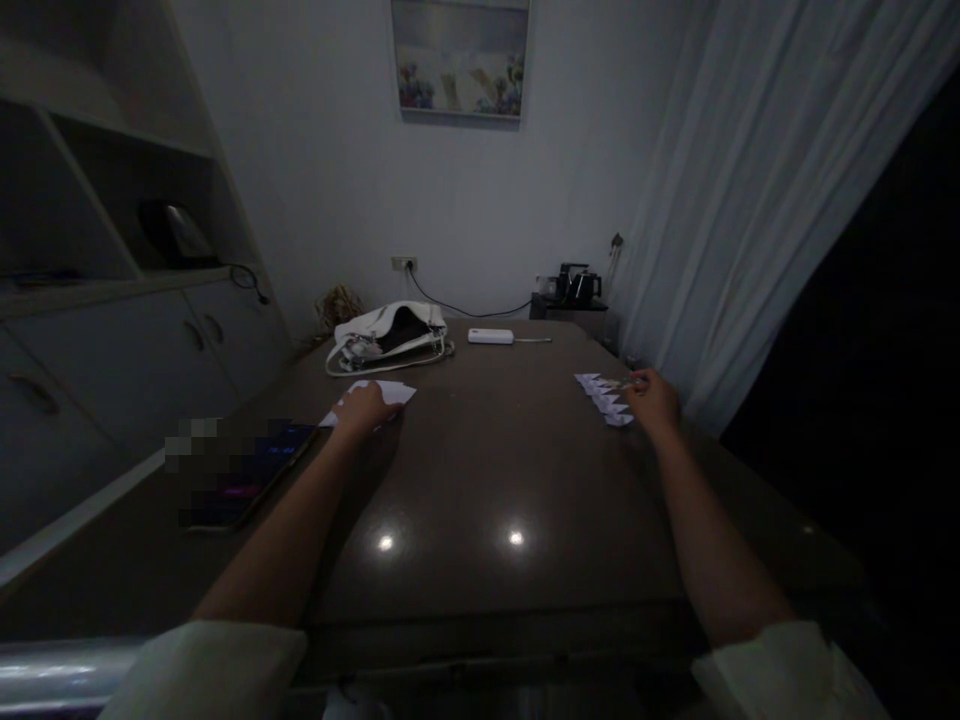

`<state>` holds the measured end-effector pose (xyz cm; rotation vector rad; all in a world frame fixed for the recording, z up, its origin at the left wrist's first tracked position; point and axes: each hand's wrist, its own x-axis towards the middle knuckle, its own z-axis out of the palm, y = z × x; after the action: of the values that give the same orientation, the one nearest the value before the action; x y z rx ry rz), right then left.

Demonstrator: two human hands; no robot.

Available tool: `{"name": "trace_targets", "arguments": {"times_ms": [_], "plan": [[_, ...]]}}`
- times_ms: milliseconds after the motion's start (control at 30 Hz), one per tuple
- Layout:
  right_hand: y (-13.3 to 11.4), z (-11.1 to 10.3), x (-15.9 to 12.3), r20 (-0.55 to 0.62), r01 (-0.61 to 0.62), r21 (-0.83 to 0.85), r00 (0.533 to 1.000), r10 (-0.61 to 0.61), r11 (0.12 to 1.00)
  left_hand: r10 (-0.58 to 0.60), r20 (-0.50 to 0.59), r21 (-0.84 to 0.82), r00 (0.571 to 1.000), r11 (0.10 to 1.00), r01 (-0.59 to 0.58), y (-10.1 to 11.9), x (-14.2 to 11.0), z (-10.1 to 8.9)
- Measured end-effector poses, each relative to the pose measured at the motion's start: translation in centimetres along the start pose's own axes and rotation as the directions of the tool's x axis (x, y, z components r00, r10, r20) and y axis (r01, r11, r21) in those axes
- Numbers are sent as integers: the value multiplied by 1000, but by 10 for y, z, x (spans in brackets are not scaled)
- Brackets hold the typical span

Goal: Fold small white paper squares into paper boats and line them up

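My left hand (363, 408) is at the left of the table, closed over a few sheets of white paper (397, 390), its thumb along their right edge. Far to the right, my right hand (654, 402) has its fingertips pinched beside a row of folded white paper pieces (604, 400) with pointed edges. Something small and thin shows at those fingertips, too dim to name. The folded pieces lie on the table in a slanting line, overlapping one another.
A phone (259, 475) lies left of my left forearm. Toward the back of the brown table (480, 460) are an open white handbag (390, 335) and a white device (491, 337) with a short cable. Cabinets (142, 350) line the left; a curtain (697, 220) hangs at the right.
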<state>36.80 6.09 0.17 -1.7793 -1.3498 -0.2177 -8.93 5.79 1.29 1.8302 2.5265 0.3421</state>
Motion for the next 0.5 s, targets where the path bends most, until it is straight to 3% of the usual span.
{"name": "trace_targets", "arguments": {"times_ms": [500], "plan": [[10,9,3,-34,39,17,999,-38,999,1,-73,27,997,1000,1,5,-14,-13]]}}
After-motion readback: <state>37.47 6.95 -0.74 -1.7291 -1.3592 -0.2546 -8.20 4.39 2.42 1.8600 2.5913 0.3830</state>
